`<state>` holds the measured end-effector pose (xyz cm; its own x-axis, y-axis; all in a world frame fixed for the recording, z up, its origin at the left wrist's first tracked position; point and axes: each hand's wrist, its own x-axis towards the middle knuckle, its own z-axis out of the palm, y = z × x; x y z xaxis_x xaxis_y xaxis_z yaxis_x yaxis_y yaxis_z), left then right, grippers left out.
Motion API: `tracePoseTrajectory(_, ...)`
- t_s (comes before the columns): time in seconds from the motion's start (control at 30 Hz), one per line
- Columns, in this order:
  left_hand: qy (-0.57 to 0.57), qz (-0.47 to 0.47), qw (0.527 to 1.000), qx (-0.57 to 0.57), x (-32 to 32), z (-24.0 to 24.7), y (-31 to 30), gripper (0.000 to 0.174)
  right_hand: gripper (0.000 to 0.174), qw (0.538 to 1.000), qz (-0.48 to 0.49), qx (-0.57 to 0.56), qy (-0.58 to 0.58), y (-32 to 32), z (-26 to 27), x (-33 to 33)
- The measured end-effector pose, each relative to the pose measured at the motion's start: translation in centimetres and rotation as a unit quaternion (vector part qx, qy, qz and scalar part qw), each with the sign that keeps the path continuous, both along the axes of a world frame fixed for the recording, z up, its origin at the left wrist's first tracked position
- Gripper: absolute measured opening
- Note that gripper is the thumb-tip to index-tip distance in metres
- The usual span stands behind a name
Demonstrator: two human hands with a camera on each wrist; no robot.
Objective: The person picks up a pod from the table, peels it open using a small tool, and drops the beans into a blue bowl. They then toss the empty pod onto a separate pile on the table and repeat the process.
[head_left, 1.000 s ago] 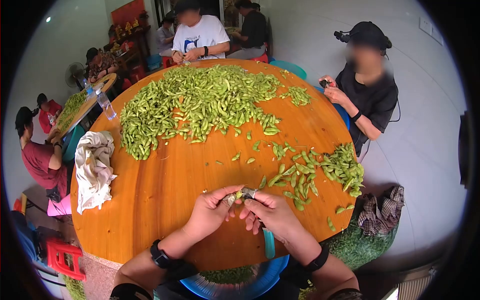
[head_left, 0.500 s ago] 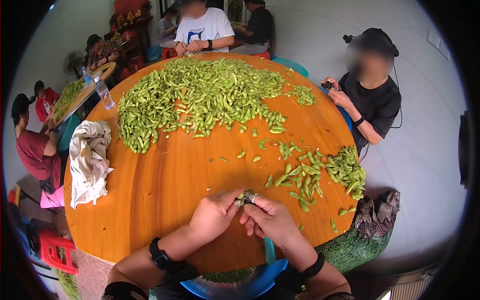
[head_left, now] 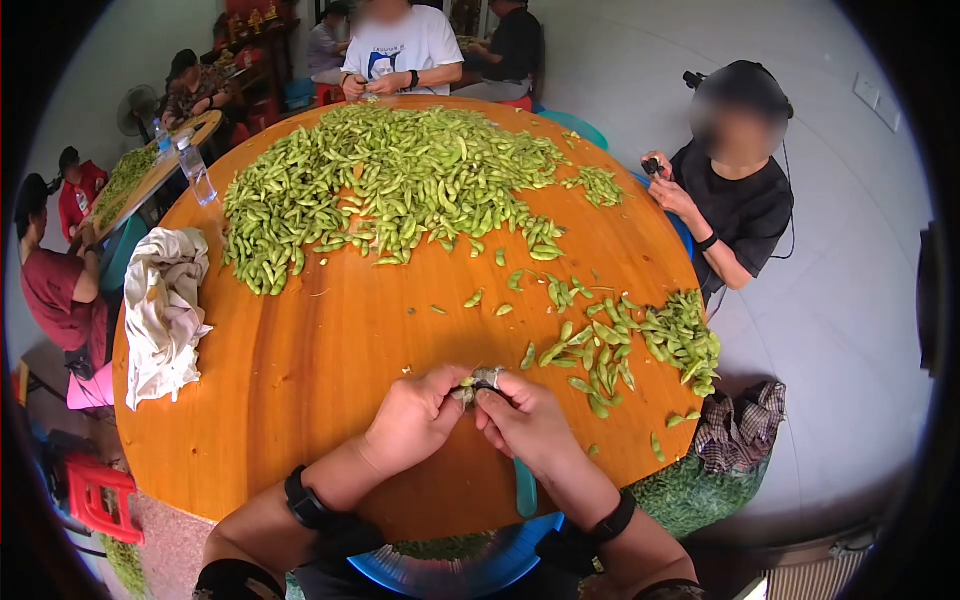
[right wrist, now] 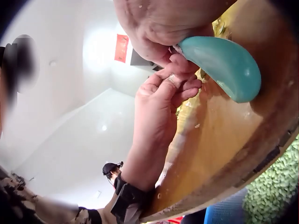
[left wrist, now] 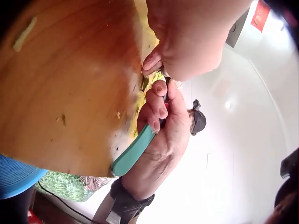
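In the head view my left hand [head_left: 405, 418] and right hand [head_left: 528, 425] meet over the near part of the table. My left fingertips pinch a small green piece [head_left: 467, 382], apparently a pod, largely hidden by the fingers. My right hand grips a tool with a teal handle [head_left: 525, 488], which hangs below the palm; its working end is hard to make out. From the left wrist, my right fingers show curled round the teal handle [left wrist: 133, 154]. In the right wrist view the handle [right wrist: 226, 67] juts out beside my left hand [right wrist: 156, 107].
A big heap of green pods [head_left: 400, 175] covers the table's far half, with smaller piles [head_left: 680, 335] at right. A white cloth [head_left: 165, 310] and a bottle [head_left: 196, 172] lie left. A blue basin [head_left: 450, 575] is below the near edge. Several people sit around.
The head view has shifted slightly. Both hands stay together with small finger movements, and the teal-handled tool remains in my right hand.
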<state>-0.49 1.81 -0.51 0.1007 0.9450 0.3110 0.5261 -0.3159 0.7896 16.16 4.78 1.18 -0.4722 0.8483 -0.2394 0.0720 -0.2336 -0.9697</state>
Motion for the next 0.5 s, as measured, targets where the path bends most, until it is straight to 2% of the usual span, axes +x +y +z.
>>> tracePoseTrajectory(0.07,-0.013,-0.010,1.000,-0.015,-0.1,-0.1,0.2,0.025,0.015,0.999,-0.016,-0.023,0.031,0.4,-0.3,0.0)
tracePoseTrajectory(0.13,-0.143,-0.056,0.987,-0.056,-0.1,-0.5,0.5,0.023,0.014,0.999,-0.006,-0.022,0.038,0.6,-0.6,0.2)
tracePoseTrajectory(0.17,-0.144,-0.058,0.987,-0.051,-0.2,-0.7,0.5,0.023,0.015,0.999,0.004,-0.023,0.045,0.7,-0.6,0.3)
tracePoseTrajectory(0.2,-0.188,-0.064,0.975,-0.101,-0.3,-0.9,0.7,0.022,0.015,0.999,0.002,-0.015,0.045,0.8,-0.7,0.5)
tracePoseTrajectory(0.23,-0.231,-0.071,0.959,-0.147,-0.4,-0.8,1.0,0.021,0.014,0.997,0.006,-0.046,0.057,0.9,-0.8,0.7)
tracePoseTrajectory(0.27,-0.230,-0.076,0.961,-0.135,-0.6,-0.6,1.3,0.021,0.014,0.995,0.011,-0.076,0.069,1.0,-0.7,0.9)
tracePoseTrajectory(0.33,-0.365,-0.113,0.896,-0.224,-0.9,-0.3,1.2,0.022,0.014,0.996,0.009,-0.060,0.066,0.9,0.0,1.1)
tracePoseTrajectory(0.37,-0.371,-0.090,0.896,-0.228,-0.7,-0.5,1.2,0.022,0.014,0.997,0.008,-0.050,0.066,0.7,0.2,1.0)
tracePoseTrajectory(0.4,-0.372,-0.093,0.896,-0.224,-0.6,-0.4,1.0,0.022,0.014,0.997,0.005,-0.043,0.065,0.5,0.2,1.1)
tracePoseTrajectory(0.43,-0.255,-0.057,0.954,-0.148,-0.4,-0.3,0.8,0.022,0.014,0.998,-0.005,-0.037,0.049,0.3,0.1,1.1)
tracePoseTrajectory(0.47,-0.134,-0.018,0.989,-0.067,-0.3,-0.1,0.9,0.022,0.014,0.998,-0.005,-0.033,0.046,0.3,0.2,1.0)
tracePoseTrajectory(0.5,-0.079,-0.001,0.995,0.068,-0.2,-0.1,1.1,0.020,0.014,1.000,-0.008,-0.009,0.014,0.1,0.3,1.0)
